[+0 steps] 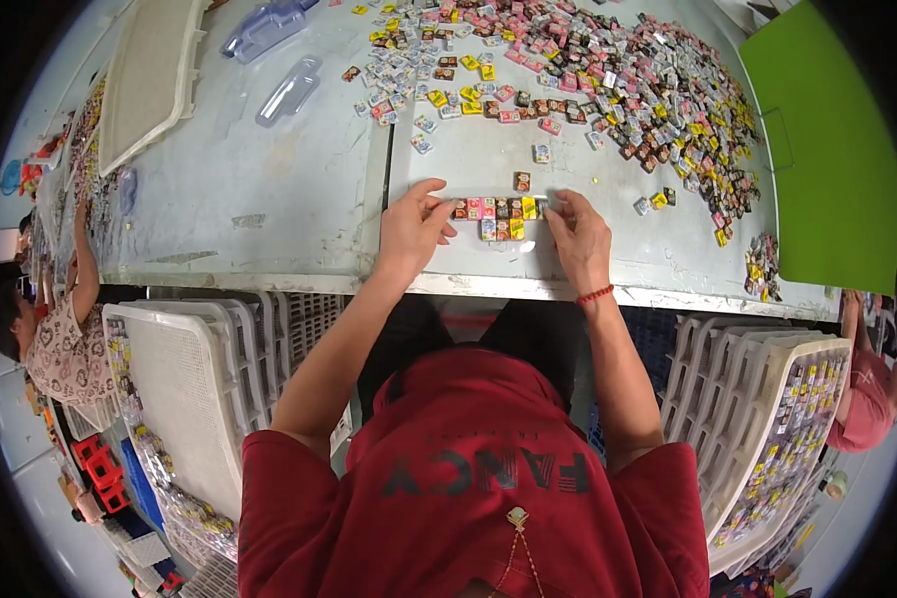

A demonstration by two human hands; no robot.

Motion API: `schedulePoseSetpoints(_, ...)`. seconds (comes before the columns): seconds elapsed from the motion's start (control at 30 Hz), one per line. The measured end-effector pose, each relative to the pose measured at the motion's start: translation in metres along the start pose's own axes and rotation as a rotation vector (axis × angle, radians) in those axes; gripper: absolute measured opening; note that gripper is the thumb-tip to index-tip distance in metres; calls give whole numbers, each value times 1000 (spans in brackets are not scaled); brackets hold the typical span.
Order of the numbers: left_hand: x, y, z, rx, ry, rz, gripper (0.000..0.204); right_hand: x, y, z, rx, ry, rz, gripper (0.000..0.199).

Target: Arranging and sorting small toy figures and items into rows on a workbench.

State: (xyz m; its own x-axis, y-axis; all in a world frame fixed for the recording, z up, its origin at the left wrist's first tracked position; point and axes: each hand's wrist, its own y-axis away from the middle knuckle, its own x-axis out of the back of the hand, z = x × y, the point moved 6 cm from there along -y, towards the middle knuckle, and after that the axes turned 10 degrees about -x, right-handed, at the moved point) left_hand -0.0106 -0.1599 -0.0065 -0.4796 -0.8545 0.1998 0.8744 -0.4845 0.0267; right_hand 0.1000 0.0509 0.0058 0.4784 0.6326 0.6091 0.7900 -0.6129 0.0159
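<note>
A short row of tiny printed boxes, in brown, pink, black and yellow, lies on the table in front of me. Against its near side sits a shorter row of tiny boxes in white, red and yellow. At the left end of the longer row is my left hand, its fingers bent and apart. My right hand, with a red bracelet at the wrist, has its fingertips at the right end. One loose brown box lies just beyond the row.
A large heap of tiny boxes spreads over the far right of the pale table. Clear plastic trays lie far left. Stacked white crates stand below the table's edge. A green panel stands at right; another person works at left.
</note>
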Motion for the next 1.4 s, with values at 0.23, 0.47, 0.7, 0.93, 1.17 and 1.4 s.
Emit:
schedulePoseSetpoints(0.23, 79, -5, -14, -10, -20, 221, 29, -63, 13, -36, -272, -450, -358, 29)
schedulePoseSetpoints(0.47, 234, 5, -19, -216, -619, 576, 21, -203, 11, -144, -198, -387, -643, 31)
schedulePoseSetpoints(0.7, 227, -37, 5, -522, -1004, 582, 19, -210, 0, -165, -15, -205, -531, 42)
schedulePoseSetpoints(0.93, 187, -162, -18, -582, -1288, 345, 12, -190, 27, -156, 301, -229, -333, 56)
schedulePoseSetpoints(1.17, 208, -182, -17, -478, -1342, 262, 16, -193, 32, -157, 266, -375, -329, 56)
schedulePoseSetpoints(1.4, 237, -196, -10, -106, -1004, 238, 25, -123, 57, -143, 383, -323, -383, 39)
